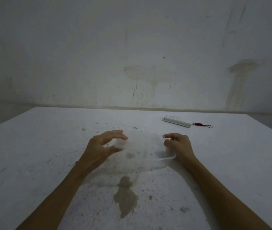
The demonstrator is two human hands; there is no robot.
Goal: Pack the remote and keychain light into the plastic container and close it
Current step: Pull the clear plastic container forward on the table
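Observation:
A clear plastic container (144, 151) rests on the white table in front of me, hard to make out against the surface. My left hand (101, 146) grips its left end, fingers curled over the rim. My right hand (178, 144) holds its right end near the corner. A white remote (176, 122) lies at the far right of the table. Just right of the remote lies a small red keychain light (201, 124) with a metal ring. Both are well beyond my hands.
The white table (49, 155) is speckled and has a brown stain (126, 196) near its front. A stained white wall (132, 55) rises straight behind the table's far edge.

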